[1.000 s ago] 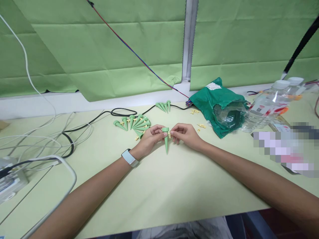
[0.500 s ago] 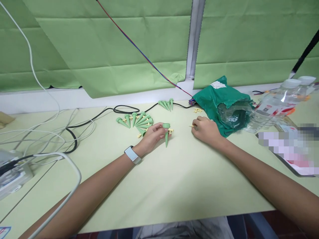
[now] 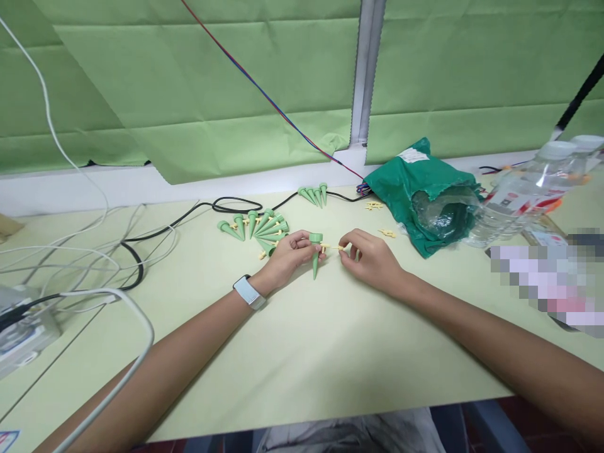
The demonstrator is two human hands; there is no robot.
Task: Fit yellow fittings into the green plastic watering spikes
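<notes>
My left hand (image 3: 293,257) grips a green plant watering spike (image 3: 316,255), held upright with its tip down. A small yellow valve piece sticks out of the spike's right side. My right hand (image 3: 370,258) pinches a thin yellow piece (image 3: 340,248), whose narrow end points left at the valve across a small gap. Left of my left hand lie several green spikes (image 3: 252,223) with yellow valves on them, fanned out on the table. A few more green spikes (image 3: 314,195) rest farther back. Loose yellow pieces (image 3: 387,233) lie beyond my right hand.
A torn green plastic bag (image 3: 401,176) stands at the right, with clear plastic showing in its opening. Clear water bottles (image 3: 533,195) are beside it. White and black cables (image 3: 134,242) spread over the left of the table (image 3: 302,352). Another small yellow pile (image 3: 374,206) lies near the bag.
My right hand has moved left towards the spike with the thin yellow piece in its fingertips. Yellow pieces now show where that hand was. My left hand stays in nearly the same place.
</notes>
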